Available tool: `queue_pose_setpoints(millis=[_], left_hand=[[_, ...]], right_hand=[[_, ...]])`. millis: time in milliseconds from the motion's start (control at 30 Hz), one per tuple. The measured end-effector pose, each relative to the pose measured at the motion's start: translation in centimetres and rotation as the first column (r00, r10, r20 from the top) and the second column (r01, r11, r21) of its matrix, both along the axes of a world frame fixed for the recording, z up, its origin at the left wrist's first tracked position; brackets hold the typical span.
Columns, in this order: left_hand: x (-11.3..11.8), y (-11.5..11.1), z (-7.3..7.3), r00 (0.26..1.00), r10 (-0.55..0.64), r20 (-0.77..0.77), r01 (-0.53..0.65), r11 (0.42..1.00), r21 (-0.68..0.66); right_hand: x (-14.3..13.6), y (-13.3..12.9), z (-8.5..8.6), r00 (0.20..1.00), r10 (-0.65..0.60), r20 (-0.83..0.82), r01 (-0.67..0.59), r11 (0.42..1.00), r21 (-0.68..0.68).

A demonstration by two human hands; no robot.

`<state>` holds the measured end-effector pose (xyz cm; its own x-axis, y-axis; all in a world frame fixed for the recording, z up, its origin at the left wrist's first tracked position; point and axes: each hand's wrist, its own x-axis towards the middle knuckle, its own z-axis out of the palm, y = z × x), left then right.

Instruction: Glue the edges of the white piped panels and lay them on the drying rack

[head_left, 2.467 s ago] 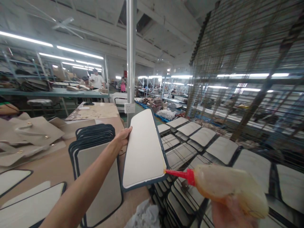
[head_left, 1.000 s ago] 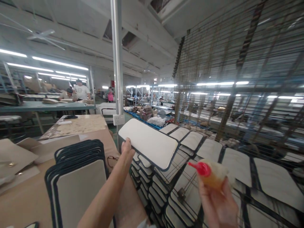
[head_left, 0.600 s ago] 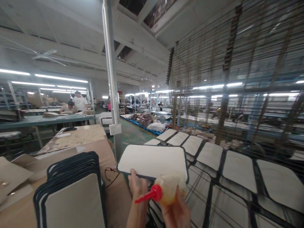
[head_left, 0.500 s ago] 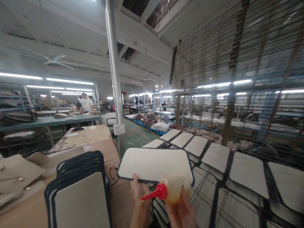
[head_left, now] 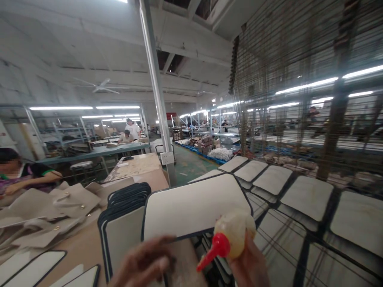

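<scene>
My right hand (head_left: 249, 265) is closing firmly around a translucent squeeze bottle (head_left: 236, 229), and its red nozzle (head_left: 220, 246) is pointing down and to the left. My left hand (head_left: 146, 261) is blurring near the bottom of my view; its fingers are spreading loosely, half curled and parted from the thumb, and it is gripping nothing that I can see.

The cream panel with dark edging (head_left: 194, 205) is tilting in front of me, just beyond both hands, and the bottle is covering its lower right corner. My left fingertips are overlapping its lower edge in view, but I cannot tell whether they are touching it, nor what is bearing its weight.

Just left of the panel, a stack of dark-edged panels (head_left: 121, 237) is standing on the brown worktable (head_left: 76, 235). Farther left, beige bag pieces with metal studs (head_left: 68, 199) are lying in a heap, and more edged panels (head_left: 38, 267) are lying flat in the near left corner.

On my right, rows of cream panels (head_left: 306, 195) are resting on a wire rack, while a wire grid (head_left: 278, 87) is rising behind them. Beyond the heap, a co-worker (head_left: 32, 177) is sitting at the far left. Ahead, a metal post (head_left: 156, 79) is carrying a white socket box (head_left: 166, 158).
</scene>
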<state>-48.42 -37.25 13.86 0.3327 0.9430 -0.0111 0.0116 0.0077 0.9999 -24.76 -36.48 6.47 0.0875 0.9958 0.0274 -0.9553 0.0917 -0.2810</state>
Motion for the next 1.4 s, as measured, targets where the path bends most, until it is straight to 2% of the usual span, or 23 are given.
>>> queue_pose_setpoints(millis=[33, 67, 100, 133, 167, 200, 267, 333, 400, 500, 600, 700, 767, 833, 933, 1067, 1233, 1400], left_hand=[[-0.1, 1.4, 1.9, 0.986, 0.138, -0.099, -0.117, 0.975, 0.19], [0.1, 3.1, 3.6, 0.949, 0.269, -0.167, -0.192, 0.908, 0.372], [0.5, 4.9, 5.0, 0.916, 0.358, -0.18, -0.221, 0.826, 0.519], [0.9, 6.8, 6.0, 0.895, 0.412, -0.169, -0.24, 0.765, 0.597], [1.4, 8.6, 6.6, 0.897, 0.388, -0.212, -0.19, 0.77, 0.609], [1.6, 10.2, 6.8, 0.904, 0.327, -0.276, -0.116, 0.808, 0.577], [1.7, 12.5, 6.5, 0.906, 0.154, -0.395, 0.043, 0.894, 0.446], [1.1, 13.3, 5.6, 0.9, 0.023, -0.435, 0.129, 0.94, 0.317], [0.1, 12.8, 4.9, 0.921, 0.023, -0.389, 0.091, 0.959, 0.27], [-1.7, 10.6, 3.8, 0.959, 0.088, -0.27, -0.024, 0.973, 0.231], [-3.6, 8.0, 1.9, 0.987, 0.053, -0.153, -0.044, 0.997, 0.062], [-5.5, 6.2, -0.8, 0.999, 0.051, -0.018, -0.053, 0.993, -0.109], [-6.5, 5.4, -2.4, 0.996, 0.076, 0.042, -0.068, 0.983, -0.169], [-7.4, 4.9, -3.4, 0.991, 0.111, 0.071, -0.094, 0.973, -0.213], [-8.2, 4.2, -3.5, 0.984, 0.146, 0.102, -0.117, 0.961, -0.249], [-8.7, 3.4, -2.7, 0.981, 0.102, 0.163, -0.048, 0.951, -0.305], [-9.2, 2.7, -2.5, 0.98, 0.103, 0.172, -0.038, 0.938, -0.345], [-10.0, 2.0, -2.6, 0.987, 0.126, 0.098, -0.086, 0.936, -0.342]], right_hand=[[-0.4, -0.1, 0.0, 1.0, 0.019, 0.003, -0.019, 1.0, 0.0], [-0.9, -0.2, 0.1, 0.999, 0.046, 0.014, -0.046, 0.999, 0.011], [-1.3, -0.2, 0.2, 0.996, 0.081, 0.034, -0.082, 0.996, 0.03], [-1.6, -0.3, 0.2, 0.991, 0.116, 0.061, -0.119, 0.992, 0.051], [-1.9, -0.2, 0.3, 0.985, 0.148, 0.09, -0.155, 0.985, 0.07], [-2.2, -0.2, 0.5, 0.978, 0.173, 0.115, -0.183, 0.98, 0.08], [-2.5, -0.1, 0.9, 0.978, 0.168, 0.127, -0.177, 0.982, 0.067], [-2.6, -0.1, 1.4, 0.99, 0.107, 0.092, -0.108, 0.994, 0.007], [-2.4, -0.1, 1.9, 0.998, 0.043, 0.04, -0.04, 0.996, -0.079], [-1.6, -0.2, 2.6, 0.999, -0.043, -0.025, 0.038, 0.983, -0.181], [-0.4, 0.2, 3.6, 0.984, -0.176, -0.026, 0.165, 0.96, -0.227], [0.7, 1.2, 5.4, 0.953, -0.293, 0.076, 0.302, 0.931, -0.206], [1.2, 1.9, 6.7, 0.918, -0.357, 0.173, 0.384, 0.91, -0.159], [1.4, 2.5, 7.8, 0.873, -0.412, 0.259, 0.449, 0.888, -0.102], [1.6, 3.0, 8.8, 0.816, -0.459, 0.352, 0.488, 0.873, 0.007], [1.8, 3.0, 9.2, 0.757, -0.48, 0.443, 0.484, 0.867, 0.113], [1.9, 2.9, 9.6, 0.714, -0.497, 0.494, 0.482, 0.86, 0.168], [2.3, 2.9, 10.2, 0.702, -0.501, 0.507, 0.474, 0.859, 0.193]])
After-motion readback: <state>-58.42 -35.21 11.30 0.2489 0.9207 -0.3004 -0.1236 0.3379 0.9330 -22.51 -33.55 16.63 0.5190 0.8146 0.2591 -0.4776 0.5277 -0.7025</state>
